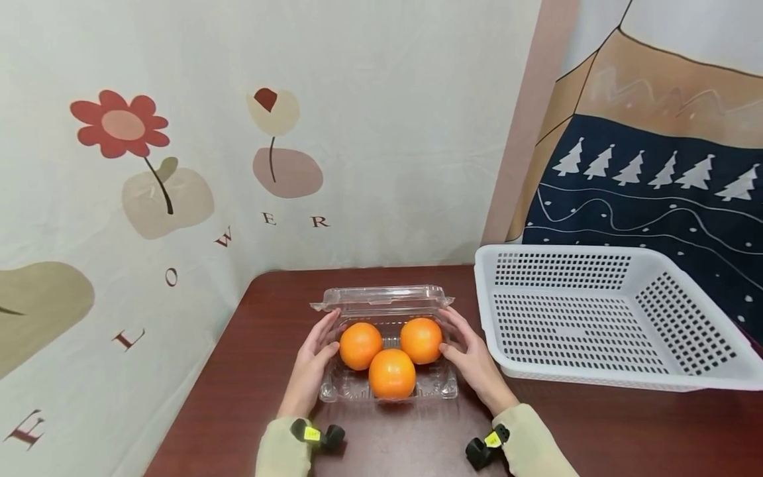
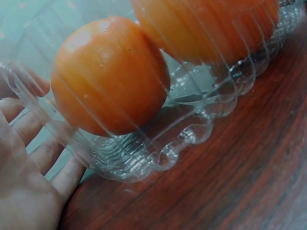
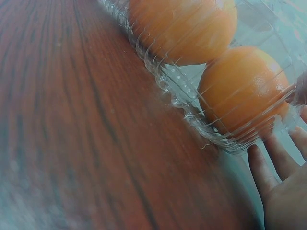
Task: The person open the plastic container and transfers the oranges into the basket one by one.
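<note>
Three oranges sit in a clear plastic clamshell box (image 1: 352, 391): a left orange (image 1: 360, 346), a right orange (image 1: 421, 340) and a front orange (image 1: 392, 374). Its lid (image 1: 384, 297) stands raised at the back. My left hand (image 1: 311, 364) grips the box's left side wall, thumb over the rim and fingers along the outside. On the opposite wall, my right hand (image 1: 475, 363) holds the box the same way. Through the ribbed plastic, the left wrist view shows the left orange (image 2: 110, 76) close to that thumb; the right wrist view shows the right orange (image 3: 243, 88) near the other.
A white plastic basket (image 1: 596, 381) with a perforated bottom stands on the right of the dark red wooden table (image 1: 238, 397). Behind the table hangs a pale cloth (image 1: 393, 165) printed with flowers. A dark blue cloth with trees (image 1: 644, 205) is behind the basket.
</note>
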A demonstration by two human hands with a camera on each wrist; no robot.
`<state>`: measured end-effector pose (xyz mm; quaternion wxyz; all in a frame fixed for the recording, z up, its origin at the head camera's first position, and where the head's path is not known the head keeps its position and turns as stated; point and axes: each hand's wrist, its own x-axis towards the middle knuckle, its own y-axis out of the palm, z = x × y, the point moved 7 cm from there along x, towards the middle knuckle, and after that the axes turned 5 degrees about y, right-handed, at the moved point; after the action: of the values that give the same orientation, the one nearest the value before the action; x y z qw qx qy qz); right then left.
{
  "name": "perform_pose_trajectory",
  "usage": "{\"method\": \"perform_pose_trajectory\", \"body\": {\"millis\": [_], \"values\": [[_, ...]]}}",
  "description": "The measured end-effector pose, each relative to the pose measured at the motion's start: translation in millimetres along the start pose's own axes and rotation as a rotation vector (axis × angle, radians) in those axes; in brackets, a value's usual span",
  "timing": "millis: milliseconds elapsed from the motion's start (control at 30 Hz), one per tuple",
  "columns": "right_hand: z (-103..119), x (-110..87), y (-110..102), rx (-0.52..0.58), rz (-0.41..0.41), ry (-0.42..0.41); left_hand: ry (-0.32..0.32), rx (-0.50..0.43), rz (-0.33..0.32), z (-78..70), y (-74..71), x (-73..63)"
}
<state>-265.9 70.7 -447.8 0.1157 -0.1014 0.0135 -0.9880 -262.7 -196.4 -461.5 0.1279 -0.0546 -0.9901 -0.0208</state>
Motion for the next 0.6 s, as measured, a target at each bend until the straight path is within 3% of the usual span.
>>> {"method": "perform_pose_trajectory", "body": {"millis": [267,600], "values": [[-0.8,0.2,-0.5,-0.002,0.005,-0.01,0.024,0.008,0.008,7.5,-2.3,2.5],[1.3,-0.3,0.7,-0.038,0.025,-0.021,0.006,0.044,0.001,9.9,-2.5,2.9]]}}
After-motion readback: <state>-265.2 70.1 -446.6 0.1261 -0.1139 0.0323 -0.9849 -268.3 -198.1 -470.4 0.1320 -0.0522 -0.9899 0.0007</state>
